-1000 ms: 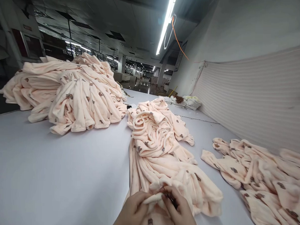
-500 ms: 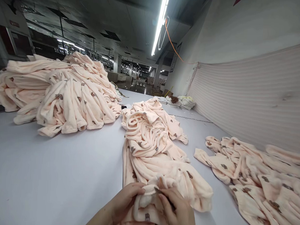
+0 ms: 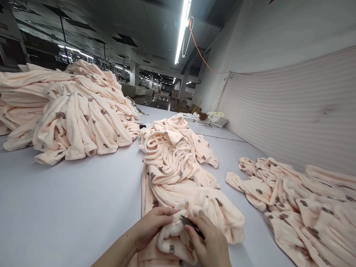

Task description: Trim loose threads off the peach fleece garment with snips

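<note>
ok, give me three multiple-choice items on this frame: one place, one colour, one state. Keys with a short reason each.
1. Where is the biggest fleece pile?
A. far left of the table
B. against the right wall
C. under the hands

2. What colour is the fleece in hand?
A. grey
B. peach with brown motifs
C. plain white

3. What is the right hand doing?
A. resting flat on the table
B. hanging off the edge
C. holding a small dark tool at a fold

Key: 1 A, the tallest heap sits far left on the table. 2 B, pale peach with small brown prints. 3 C, its fingers pinch a dark tool while the left hand grips the fold.
</note>
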A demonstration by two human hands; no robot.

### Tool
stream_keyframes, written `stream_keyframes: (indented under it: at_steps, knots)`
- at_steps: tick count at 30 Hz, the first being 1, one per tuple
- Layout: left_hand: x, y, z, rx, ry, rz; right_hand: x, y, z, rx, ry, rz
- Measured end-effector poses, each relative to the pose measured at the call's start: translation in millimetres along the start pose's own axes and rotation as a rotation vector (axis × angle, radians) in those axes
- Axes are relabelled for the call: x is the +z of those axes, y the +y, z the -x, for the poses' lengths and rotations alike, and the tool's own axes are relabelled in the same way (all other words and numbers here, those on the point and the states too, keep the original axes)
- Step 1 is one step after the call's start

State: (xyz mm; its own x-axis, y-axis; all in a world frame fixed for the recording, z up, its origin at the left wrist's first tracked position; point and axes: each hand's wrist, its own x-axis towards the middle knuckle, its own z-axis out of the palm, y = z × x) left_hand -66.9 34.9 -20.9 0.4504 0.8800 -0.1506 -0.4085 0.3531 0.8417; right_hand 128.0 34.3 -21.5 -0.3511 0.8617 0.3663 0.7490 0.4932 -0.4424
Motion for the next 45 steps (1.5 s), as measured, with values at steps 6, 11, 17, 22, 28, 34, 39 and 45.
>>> stream_keyframes:
  at_steps: [6,11,17,22,28,34,39,45]
  knots:
    - [-2.8,5,-3,-0.049,-0.043,-0.01,-1,15,8,0.105,0.015,-0.163]
    - [0.0,2,-7,-0.008,0.011,0.04,22,21,25,0.093,0.09,-0.494]
    - [1.9,-2,-18,0.025,0.029,0.128,29,-4,3,-0.031,0.143,-0.356]
    - [-2.5,2,-26,0.035,0.016,0.137,20,1,5,0.114,0.199,-0.483]
    - [1.4,1,-24,0.061,-0.019,0.143,21,21,24,0.059,0.201,-0.2]
    - [1.6,-6,-25,0.071,-0.016,0.14,17,17,6,0.125,0.119,-0.101]
    - [-4.7,-17,-47,0.102,0.003,0.154,23,14,19,0.145,0.067,-0.295]
    - [-18.7,-3,-58,0.092,0.063,0.104,81,-12,31,0.044,-0.201,-0.326]
